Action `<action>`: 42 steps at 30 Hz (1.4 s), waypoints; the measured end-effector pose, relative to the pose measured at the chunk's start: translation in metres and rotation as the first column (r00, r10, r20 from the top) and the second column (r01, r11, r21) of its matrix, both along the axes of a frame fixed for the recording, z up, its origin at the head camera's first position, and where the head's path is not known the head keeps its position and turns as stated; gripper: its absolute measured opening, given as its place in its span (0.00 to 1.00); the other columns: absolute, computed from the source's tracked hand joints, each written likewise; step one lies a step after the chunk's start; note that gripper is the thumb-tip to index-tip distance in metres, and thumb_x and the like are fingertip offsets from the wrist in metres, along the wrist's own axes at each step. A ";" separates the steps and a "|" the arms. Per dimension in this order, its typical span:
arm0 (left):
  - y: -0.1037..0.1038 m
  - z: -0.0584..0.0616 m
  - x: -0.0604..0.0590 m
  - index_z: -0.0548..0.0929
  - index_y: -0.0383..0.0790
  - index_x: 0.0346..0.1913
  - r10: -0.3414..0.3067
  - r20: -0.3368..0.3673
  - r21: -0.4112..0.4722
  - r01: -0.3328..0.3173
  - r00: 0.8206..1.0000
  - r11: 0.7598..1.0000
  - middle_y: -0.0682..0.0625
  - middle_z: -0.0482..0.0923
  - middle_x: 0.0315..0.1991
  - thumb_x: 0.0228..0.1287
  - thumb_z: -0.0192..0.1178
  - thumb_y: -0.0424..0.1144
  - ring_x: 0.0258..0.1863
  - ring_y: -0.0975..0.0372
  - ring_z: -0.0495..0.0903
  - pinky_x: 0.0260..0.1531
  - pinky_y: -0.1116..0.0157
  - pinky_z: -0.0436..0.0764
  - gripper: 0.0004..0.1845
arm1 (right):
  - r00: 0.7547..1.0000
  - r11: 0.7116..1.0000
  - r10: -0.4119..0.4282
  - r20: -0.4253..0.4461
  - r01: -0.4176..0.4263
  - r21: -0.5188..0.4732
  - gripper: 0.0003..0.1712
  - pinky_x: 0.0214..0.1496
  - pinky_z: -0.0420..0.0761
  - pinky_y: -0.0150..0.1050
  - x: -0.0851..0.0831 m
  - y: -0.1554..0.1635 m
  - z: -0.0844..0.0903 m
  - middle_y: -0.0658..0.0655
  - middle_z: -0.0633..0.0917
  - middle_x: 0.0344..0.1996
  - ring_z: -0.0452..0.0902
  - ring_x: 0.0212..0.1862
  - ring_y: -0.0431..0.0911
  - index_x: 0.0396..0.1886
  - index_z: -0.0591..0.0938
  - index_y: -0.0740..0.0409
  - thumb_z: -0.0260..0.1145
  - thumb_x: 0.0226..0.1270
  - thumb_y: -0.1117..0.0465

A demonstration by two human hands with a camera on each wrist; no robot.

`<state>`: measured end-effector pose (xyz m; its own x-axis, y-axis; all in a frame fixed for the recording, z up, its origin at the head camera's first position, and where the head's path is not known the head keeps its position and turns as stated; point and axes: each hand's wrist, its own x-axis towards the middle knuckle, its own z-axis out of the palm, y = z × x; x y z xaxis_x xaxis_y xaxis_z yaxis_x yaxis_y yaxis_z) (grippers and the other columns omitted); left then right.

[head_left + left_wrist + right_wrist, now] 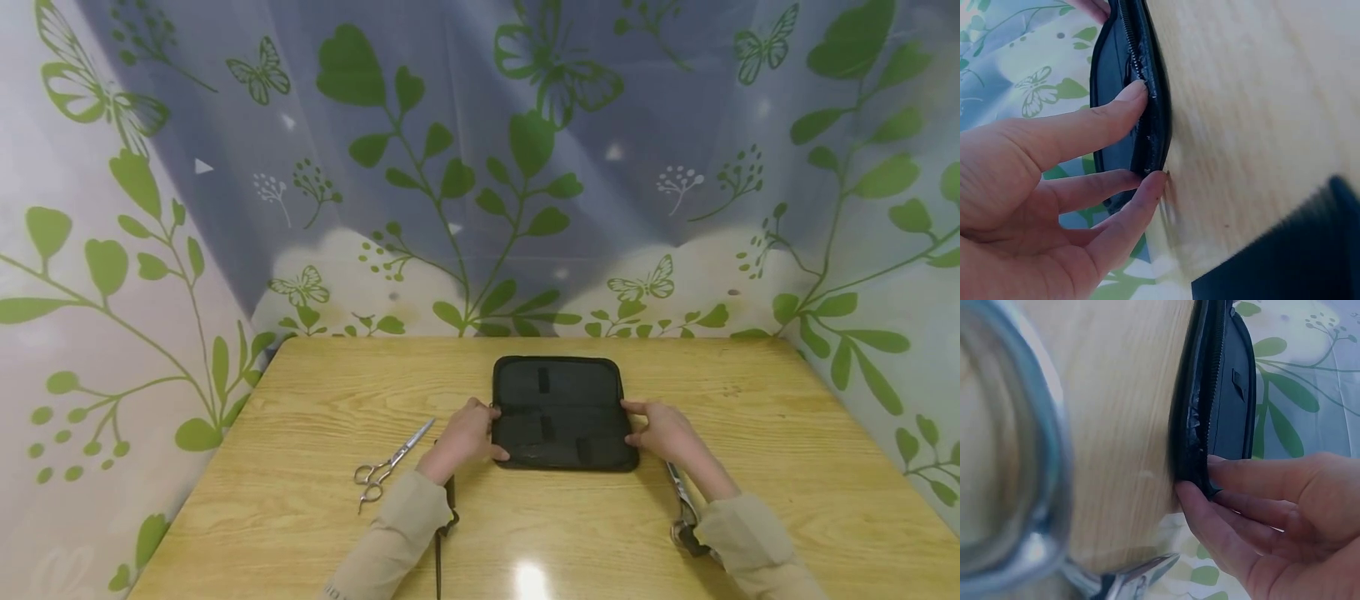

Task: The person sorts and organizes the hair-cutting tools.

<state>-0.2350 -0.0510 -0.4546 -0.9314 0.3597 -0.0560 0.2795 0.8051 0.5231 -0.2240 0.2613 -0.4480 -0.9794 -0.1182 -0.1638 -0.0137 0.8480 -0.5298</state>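
Note:
A black zip case point(558, 412) lies opened flat on the wooden table point(787, 433), its inner pockets facing up. My left hand point(491, 429) holds its left edge, with the fingers on the zipper rim point(1147, 106) and the thumb at the near corner. At the opposite side, my right hand point(633, 425) pinches the right edge point(1200, 444), thumb under the rim and fingers on top. The case point(1116, 75) rests on the table between both hands.
Silver scissors point(390, 462) lie on the table left of my left arm. A second pair of scissors point(681, 492) lies under my right forearm, its ring blurred and close point(1016, 456). A black comb-like item point(448, 508) sits by my left sleeve. Leaf-patterned curtains surround the table.

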 end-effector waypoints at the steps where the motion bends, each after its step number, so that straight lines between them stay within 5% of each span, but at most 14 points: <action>1: -0.001 0.000 0.001 0.79 0.28 0.63 0.003 0.001 0.000 -0.003 1.000 1.000 0.38 0.76 0.50 0.51 0.80 0.39 0.43 0.52 0.79 0.47 0.56 0.81 0.37 | 1.000 1.000 0.001 0.006 -0.001 -0.002 0.38 0.26 0.66 0.37 0.001 0.000 0.000 0.55 0.85 0.24 0.66 0.20 0.43 0.72 0.70 0.67 0.72 0.64 0.68; 5: -0.002 -0.001 0.003 0.79 0.28 0.63 0.010 0.001 -0.005 -0.010 1.000 1.000 0.38 0.76 0.52 0.50 0.81 0.39 0.42 0.52 0.79 0.47 0.55 0.81 0.38 | 1.000 1.000 0.007 0.007 -0.007 -0.007 0.38 0.26 0.68 0.37 0.005 -0.001 0.000 0.56 0.87 0.29 0.68 0.21 0.43 0.72 0.69 0.67 0.72 0.63 0.68; 11: -0.002 -0.003 0.005 0.79 0.29 0.63 0.014 -0.014 -0.025 -0.015 1.000 1.000 0.37 0.76 0.54 0.50 0.81 0.40 0.43 0.50 0.79 0.50 0.54 0.81 0.38 | 1.000 0.999 0.026 0.014 -0.025 -0.020 0.39 0.24 0.65 0.36 0.008 -0.003 0.000 0.54 0.84 0.22 0.63 0.18 0.42 0.73 0.69 0.67 0.72 0.63 0.69; 15: -0.004 -0.003 0.007 0.79 0.28 0.63 0.001 -0.031 -0.030 -0.002 1.000 1.000 0.36 0.76 0.55 0.50 0.81 0.41 0.47 0.47 0.79 0.52 0.53 0.81 0.37 | 0.999 0.999 0.031 0.014 -0.031 0.006 0.39 0.26 0.68 0.37 0.009 -0.004 0.001 0.56 0.87 0.27 0.70 0.23 0.43 0.73 0.69 0.67 0.73 0.62 0.68; 24: -0.008 -0.003 0.013 0.80 0.26 0.61 -0.020 -0.050 -0.018 0.019 0.999 1.000 0.36 0.76 0.54 0.49 0.81 0.40 0.33 0.57 0.71 0.38 0.60 0.78 0.37 | 0.999 0.999 0.041 -0.001 -0.041 -0.005 0.39 0.26 0.67 0.38 0.013 -0.006 0.002 0.53 0.86 0.23 0.69 0.22 0.44 0.72 0.70 0.68 0.74 0.61 0.68; 42: -0.016 -0.004 0.021 0.79 0.25 0.61 -0.013 -0.035 0.035 0.014 0.999 0.999 0.38 0.76 0.54 0.51 0.80 0.39 0.30 0.61 0.69 0.31 0.65 0.74 0.36 | 0.998 0.998 0.052 -0.023 -0.052 -0.019 0.38 0.25 0.66 0.36 0.022 -0.012 0.002 0.52 0.82 0.18 0.63 0.19 0.42 0.71 0.71 0.69 0.74 0.61 0.69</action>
<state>-0.2138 -0.0667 -0.4586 -0.9277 0.3732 -0.0101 0.3088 0.7822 0.5411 -0.2025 0.2496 -0.4455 -0.9753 -0.1719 -0.1388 -0.0696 0.8353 -0.5454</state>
